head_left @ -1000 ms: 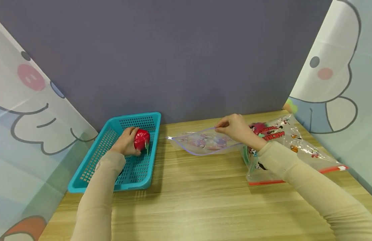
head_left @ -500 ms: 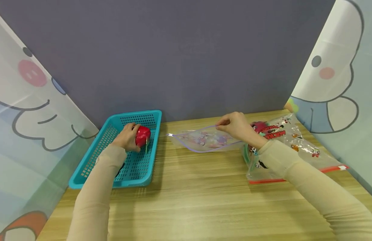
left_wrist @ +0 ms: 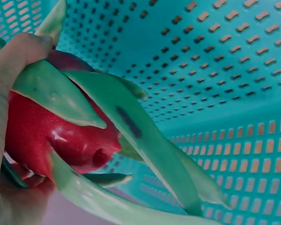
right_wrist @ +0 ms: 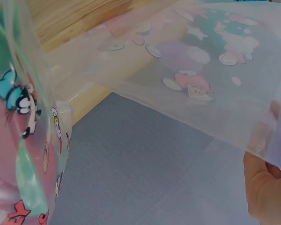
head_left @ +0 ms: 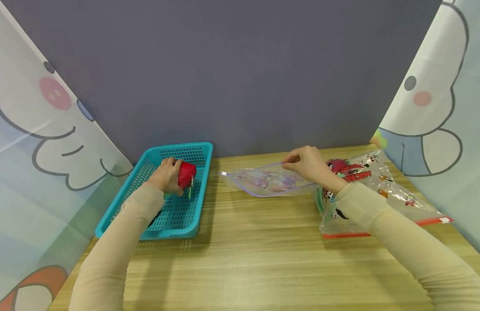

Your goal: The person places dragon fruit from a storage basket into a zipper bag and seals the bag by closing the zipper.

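In the head view my left hand [head_left: 166, 176] grips a red dragon fruit [head_left: 187, 175] with green leafy scales, inside or just above the turquoise basket [head_left: 173, 234]. Close up in the left wrist view, thumb and fingers wrap the shiny dragon fruit [left_wrist: 65, 129], whose long scales point toward the basket's perforated wall [left_wrist: 215, 108]. My right hand [head_left: 307, 164] pinches the upper edge of a clear cartoon-print zip bag [head_left: 259, 179]. Its purple-edged mouth gapes a little, and a white slider sits at its left end. The right wrist view shows fingers [right_wrist: 260, 187] at that purple edge.
Right of the hand lies a larger clear zip bag [head_left: 397, 198] with red edging and a Mickey print, bulging with something pink-red and green. A dark item [head_left: 154, 219] shows partly in the basket. A grey panel [head_left: 240, 77] stands behind the wooden table [head_left: 240, 259].
The head view has shifted slightly, so everything sits a little further right. The left hand keeps its hold on the dragon fruit, and the right hand still pinches the zip bag's edge.
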Tool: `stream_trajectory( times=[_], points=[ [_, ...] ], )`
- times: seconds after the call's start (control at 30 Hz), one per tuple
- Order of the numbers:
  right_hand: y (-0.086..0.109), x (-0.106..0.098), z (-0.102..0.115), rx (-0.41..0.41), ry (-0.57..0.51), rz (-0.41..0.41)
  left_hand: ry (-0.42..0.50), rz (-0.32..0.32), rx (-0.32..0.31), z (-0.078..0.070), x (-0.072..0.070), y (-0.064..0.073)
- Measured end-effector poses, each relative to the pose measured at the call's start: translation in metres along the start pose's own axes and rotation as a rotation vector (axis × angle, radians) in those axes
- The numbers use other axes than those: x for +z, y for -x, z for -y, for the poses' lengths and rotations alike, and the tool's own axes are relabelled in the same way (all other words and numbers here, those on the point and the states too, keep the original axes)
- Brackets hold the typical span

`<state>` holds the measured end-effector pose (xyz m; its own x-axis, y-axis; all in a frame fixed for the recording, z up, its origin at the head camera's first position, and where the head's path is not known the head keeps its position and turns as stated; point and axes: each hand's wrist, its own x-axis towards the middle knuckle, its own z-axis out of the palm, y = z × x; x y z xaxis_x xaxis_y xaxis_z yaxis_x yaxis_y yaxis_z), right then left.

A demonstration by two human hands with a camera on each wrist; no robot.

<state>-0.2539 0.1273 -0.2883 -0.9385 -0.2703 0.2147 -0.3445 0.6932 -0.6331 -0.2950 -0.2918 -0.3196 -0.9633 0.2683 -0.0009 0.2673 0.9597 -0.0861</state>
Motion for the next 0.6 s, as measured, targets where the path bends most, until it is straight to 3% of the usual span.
stream_trajectory(
  times=[0.33,0.6],
  points=[
    [-0.001,0.002,0.002,-0.009,-0.014,-0.004,0.063,-0.024,-0.078,-0.021,-0.038,0.024],
    [0.002,0.002,0.001,0.008,-0.021,0.008,0.07,-0.068,-0.021,-0.044,-0.06,0.036]
  ],
)
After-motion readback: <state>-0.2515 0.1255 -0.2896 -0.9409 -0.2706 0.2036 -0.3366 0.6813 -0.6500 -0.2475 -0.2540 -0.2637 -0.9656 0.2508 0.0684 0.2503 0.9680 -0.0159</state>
